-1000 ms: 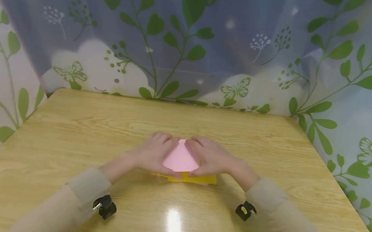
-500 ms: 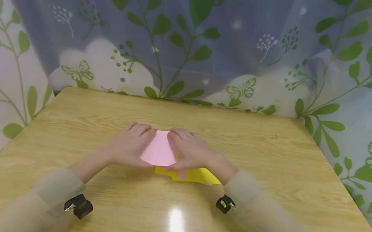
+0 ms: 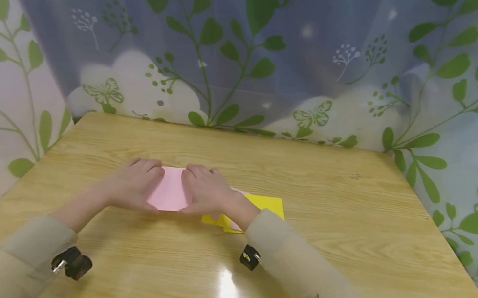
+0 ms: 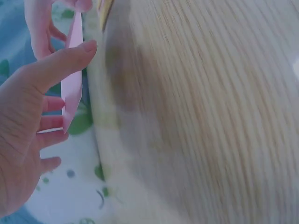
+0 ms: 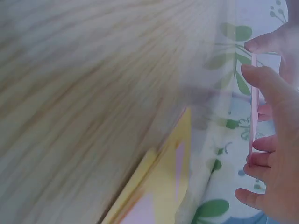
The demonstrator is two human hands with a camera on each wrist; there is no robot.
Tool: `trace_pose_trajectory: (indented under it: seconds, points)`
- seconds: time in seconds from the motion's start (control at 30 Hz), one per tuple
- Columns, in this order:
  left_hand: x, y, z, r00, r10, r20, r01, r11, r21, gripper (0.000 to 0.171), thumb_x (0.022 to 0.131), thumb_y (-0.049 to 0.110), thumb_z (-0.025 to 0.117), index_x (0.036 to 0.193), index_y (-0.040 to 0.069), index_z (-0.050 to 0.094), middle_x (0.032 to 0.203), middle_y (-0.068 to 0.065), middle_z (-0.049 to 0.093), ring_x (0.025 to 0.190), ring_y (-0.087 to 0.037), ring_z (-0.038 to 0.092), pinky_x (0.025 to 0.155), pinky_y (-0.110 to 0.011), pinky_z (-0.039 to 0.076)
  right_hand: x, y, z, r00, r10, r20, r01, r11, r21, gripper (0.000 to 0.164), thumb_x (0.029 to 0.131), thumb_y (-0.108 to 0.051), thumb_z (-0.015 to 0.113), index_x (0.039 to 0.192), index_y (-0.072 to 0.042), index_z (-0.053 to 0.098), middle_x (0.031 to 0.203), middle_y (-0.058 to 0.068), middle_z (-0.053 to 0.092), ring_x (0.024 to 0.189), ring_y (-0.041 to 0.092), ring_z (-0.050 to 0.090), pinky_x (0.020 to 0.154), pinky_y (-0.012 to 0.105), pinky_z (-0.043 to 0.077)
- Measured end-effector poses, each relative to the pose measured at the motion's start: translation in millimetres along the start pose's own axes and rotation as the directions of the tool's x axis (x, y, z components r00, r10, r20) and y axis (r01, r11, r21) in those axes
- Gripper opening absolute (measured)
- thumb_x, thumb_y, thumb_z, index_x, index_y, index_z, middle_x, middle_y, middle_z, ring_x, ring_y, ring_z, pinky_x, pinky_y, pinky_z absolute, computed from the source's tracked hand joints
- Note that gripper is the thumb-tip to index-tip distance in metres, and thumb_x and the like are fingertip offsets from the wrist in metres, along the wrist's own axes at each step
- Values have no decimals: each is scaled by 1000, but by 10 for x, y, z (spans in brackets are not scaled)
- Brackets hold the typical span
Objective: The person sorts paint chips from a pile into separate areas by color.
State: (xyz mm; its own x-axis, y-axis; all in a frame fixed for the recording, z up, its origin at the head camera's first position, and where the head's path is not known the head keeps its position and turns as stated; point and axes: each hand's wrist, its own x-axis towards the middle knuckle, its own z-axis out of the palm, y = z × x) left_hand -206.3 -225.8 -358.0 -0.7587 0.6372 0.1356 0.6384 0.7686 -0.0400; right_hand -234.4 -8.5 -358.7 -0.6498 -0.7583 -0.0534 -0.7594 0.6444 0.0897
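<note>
A pink piece of paper (image 3: 171, 190) is held between both hands, left of the table's middle in the head view. My left hand (image 3: 135, 186) grips its left side, thumb at the near edge and fingers at the far side. Its right side is pinched the same way by my right hand (image 3: 207, 193). Both wrist views show the pink paper (image 4: 72, 93) nearly edge-on, raised off the tabletop. Under my right forearm lies a loose pile of yellow and pink papers (image 3: 267, 206), partly hidden by the wrist; the right wrist view catches yellow paper (image 5: 170, 161) of that pile.
The wooden table (image 3: 333, 258) fills the lower view, with a glossy light streak near its front. A leaf-patterned curtain (image 3: 217, 68) hangs behind the table and along both sides. Small black wrist cameras (image 3: 72, 263) sit below each cuff.
Both hands have carried the pink paper leftward, away from over the pile. More of the yellow and pink papers now shows. The head view has shifted slightly.
</note>
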Motion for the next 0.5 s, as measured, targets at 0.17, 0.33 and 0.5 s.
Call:
trace_pose_trajectory:
  seconds: [0.17, 0.33, 0.5]
  points:
    - [-148, -124, 8, 1000, -3, 15, 3, 1000, 5, 74, 59, 51, 78, 107, 0, 53, 117, -21, 50, 111, -39, 46, 92, -56, 33, 196, -164, 51, 1000, 12, 22, -12, 1000, 1, 78, 71, -67, 58, 126, -12, 43, 134, 2, 38, 126, 18, 33, 93, 39, 35]
    - [-267, -215, 55, 1000, 8, 22, -8, 1000, 12, 70, 60, 47, 79, 105, 1, 53, 116, -22, 50, 109, -40, 46, 91, -57, 35, 339, -320, 102, 998, 26, 64, -24, 999, -24, 85, 71, -71, 56, 130, -12, 42, 132, 1, 40, 125, 17, 34, 94, 39, 36]
    - [-349, -263, 128, 999, 38, 16, -38, 999, 36, 69, 60, 49, 78, 104, 1, 54, 114, -23, 50, 106, -41, 48, 88, -56, 38, 401, -425, 143, 994, 30, 104, -27, 999, -33, 87, 70, -73, 56, 131, -12, 42, 127, 0, 41, 119, 15, 36, 94, 36, 36]
